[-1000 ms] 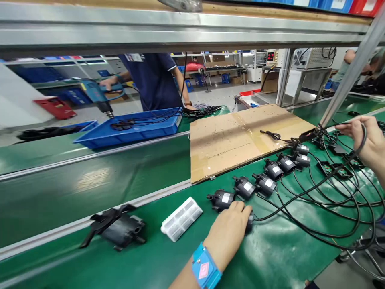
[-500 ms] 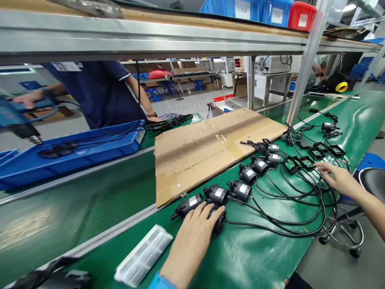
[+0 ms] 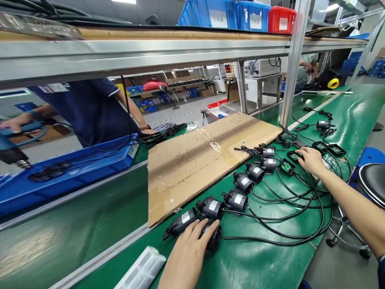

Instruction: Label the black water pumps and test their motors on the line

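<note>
My left hand [image 3: 188,251] rests on a black cylindrical motor [image 3: 214,240] at the near end of a row. Its fingers are spread over the housing. To the right, the bent fingers of my right hand [image 3: 313,160] grip a small black case [image 3: 292,155] with a green circuit board inside, partly covered by the hand. Beside it lies another open case [image 3: 286,167] with its board showing. Several similar motors with white labels, such as this motor [image 3: 235,200], line the cardboard edge. Black cables [image 3: 270,218] run from the motors in loops towards the cases.
A cardboard sheet [image 3: 192,164] lies behind the motors on the green bench [image 3: 255,265]. A translucent plastic box [image 3: 141,269] sits at the near left. Overhead runs a metal-edged shelf [image 3: 168,50]. Across the bench, a person holds a blue power tool [image 3: 21,142] above a blue tray [image 3: 90,160].
My right hand has shifted left and away from me, closing over a circuit board case. My left hand stays on the same motor. The view has turned slightly.
</note>
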`<action>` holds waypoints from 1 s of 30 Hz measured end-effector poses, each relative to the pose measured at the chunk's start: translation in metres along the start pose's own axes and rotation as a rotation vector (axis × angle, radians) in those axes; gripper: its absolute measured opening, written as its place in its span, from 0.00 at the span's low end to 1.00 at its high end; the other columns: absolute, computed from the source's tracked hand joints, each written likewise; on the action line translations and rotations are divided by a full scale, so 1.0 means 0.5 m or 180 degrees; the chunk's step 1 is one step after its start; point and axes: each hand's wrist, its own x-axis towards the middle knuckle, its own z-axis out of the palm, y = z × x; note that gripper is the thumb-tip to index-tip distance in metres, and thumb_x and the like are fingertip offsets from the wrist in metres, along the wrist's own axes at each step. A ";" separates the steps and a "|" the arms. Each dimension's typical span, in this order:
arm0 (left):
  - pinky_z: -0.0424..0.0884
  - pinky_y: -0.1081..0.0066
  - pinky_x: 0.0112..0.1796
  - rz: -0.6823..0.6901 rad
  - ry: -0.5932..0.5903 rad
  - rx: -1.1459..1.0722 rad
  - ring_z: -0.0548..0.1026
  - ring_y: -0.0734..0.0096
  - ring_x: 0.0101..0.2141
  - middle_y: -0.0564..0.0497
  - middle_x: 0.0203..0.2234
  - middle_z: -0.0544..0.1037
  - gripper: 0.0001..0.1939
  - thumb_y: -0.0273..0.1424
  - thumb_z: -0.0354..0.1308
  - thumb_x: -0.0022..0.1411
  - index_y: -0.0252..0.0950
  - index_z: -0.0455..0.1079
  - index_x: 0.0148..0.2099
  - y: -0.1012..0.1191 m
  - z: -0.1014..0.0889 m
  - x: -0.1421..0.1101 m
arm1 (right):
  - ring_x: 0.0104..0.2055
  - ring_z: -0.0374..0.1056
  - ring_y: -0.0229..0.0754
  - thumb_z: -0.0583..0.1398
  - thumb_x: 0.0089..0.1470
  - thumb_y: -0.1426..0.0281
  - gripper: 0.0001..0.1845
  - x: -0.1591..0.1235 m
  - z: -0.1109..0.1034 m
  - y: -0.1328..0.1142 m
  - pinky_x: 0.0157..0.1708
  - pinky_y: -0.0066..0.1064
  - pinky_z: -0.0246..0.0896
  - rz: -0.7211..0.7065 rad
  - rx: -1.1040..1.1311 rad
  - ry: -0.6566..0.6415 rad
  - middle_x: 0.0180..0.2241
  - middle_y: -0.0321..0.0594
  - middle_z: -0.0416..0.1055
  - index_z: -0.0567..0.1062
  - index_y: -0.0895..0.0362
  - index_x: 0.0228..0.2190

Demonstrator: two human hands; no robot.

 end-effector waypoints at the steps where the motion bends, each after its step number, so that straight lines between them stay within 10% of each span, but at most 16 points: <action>1: 0.70 0.50 0.60 0.0003 -0.0011 0.0001 0.68 0.53 0.63 0.48 0.64 0.71 0.39 0.14 0.42 0.63 0.52 0.63 0.69 0.001 -0.003 0.000 | 0.61 0.63 0.61 0.55 0.65 0.58 0.26 0.006 0.000 -0.021 0.60 0.55 0.56 -0.0104 0.0081 -0.0028 0.57 0.54 0.68 0.71 0.56 0.59; 5: 0.70 0.50 0.61 -0.0019 0.0049 -0.0029 0.69 0.53 0.63 0.47 0.64 0.71 0.39 0.14 0.44 0.62 0.51 0.64 0.69 0.006 -0.006 -0.004 | 0.49 0.72 0.56 0.65 0.53 0.54 0.44 -0.001 0.005 -0.101 0.48 0.43 0.68 -0.0532 0.0415 -0.0323 0.52 0.48 0.74 0.60 0.50 0.67; 10: 0.71 0.49 0.60 0.0012 0.0174 -0.0141 0.69 0.53 0.62 0.48 0.63 0.72 0.39 0.14 0.45 0.61 0.51 0.65 0.68 0.012 -0.010 -0.010 | 0.49 0.73 0.54 0.58 0.59 0.59 0.31 0.005 -0.027 -0.153 0.50 0.43 0.68 -0.0558 0.0837 -0.0100 0.51 0.50 0.74 0.66 0.56 0.62; 17: 0.70 0.50 0.61 -0.0062 -0.0013 -0.0014 0.69 0.53 0.62 0.45 0.62 0.72 0.38 0.13 0.43 0.62 0.47 0.66 0.68 0.027 -0.034 -0.008 | 0.57 0.69 0.48 0.49 0.66 0.58 0.26 0.199 -0.115 -0.252 0.58 0.39 0.64 -0.0333 0.1263 0.0350 0.57 0.44 0.72 0.69 0.56 0.59; 23: 0.71 0.51 0.60 -0.0082 0.0201 -0.0182 0.70 0.55 0.61 0.47 0.62 0.72 0.38 0.13 0.43 0.62 0.49 0.66 0.67 0.026 -0.016 -0.015 | 0.49 0.74 0.55 0.60 0.59 0.59 0.20 0.194 -0.135 -0.152 0.52 0.47 0.69 0.0164 0.0827 0.0003 0.47 0.49 0.78 0.79 0.59 0.47; 26: 0.69 0.52 0.61 -0.0067 0.0365 -0.0265 0.69 0.56 0.62 0.47 0.63 0.71 0.38 0.14 0.43 0.63 0.50 0.64 0.68 0.025 -0.007 -0.020 | 0.34 0.76 0.46 0.60 0.63 0.61 0.17 0.121 -0.084 -0.081 0.38 0.40 0.75 0.0310 0.0727 -0.0526 0.36 0.46 0.79 0.79 0.61 0.43; 30: 0.69 0.52 0.61 -0.0037 0.0341 -0.0318 0.68 0.55 0.63 0.47 0.63 0.71 0.38 0.13 0.44 0.63 0.50 0.64 0.68 0.026 -0.014 -0.023 | 0.41 0.76 0.42 0.55 0.70 0.58 0.20 0.056 0.005 -0.042 0.44 0.40 0.74 0.0301 0.0586 -0.0691 0.43 0.45 0.78 0.75 0.60 0.51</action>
